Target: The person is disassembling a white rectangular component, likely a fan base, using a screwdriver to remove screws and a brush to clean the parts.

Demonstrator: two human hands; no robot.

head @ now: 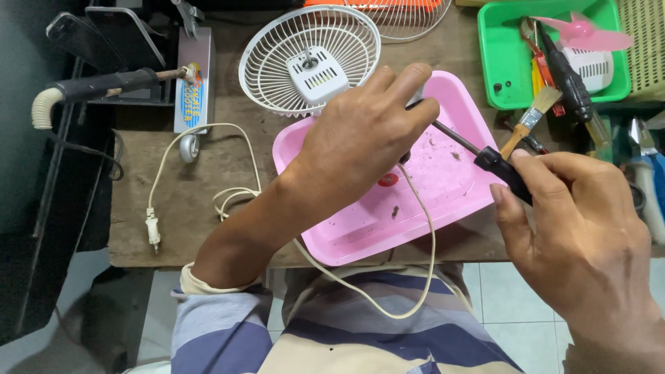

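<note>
My left hand (360, 138) hovers over a pink tray (360, 235), fingers curled round a small part that my palm hides. A cream power cord (422, 228) runs out from under that hand, loops over my lap and ends in a plug (152, 227) on the wooden bench. My right hand (582, 235) grips the black handle of a screwdriver (502, 168). Its dark shaft slants up-left, and the tip meets the fingertips of my left hand.
A white fan grille with its motor housing (309, 59) lies behind the tray. A green bin (499, 62) at the back right holds a pink fan blade and tools. A paintbrush (530, 119), pliers (648, 173) and a soldering iron (104, 86) lie nearby.
</note>
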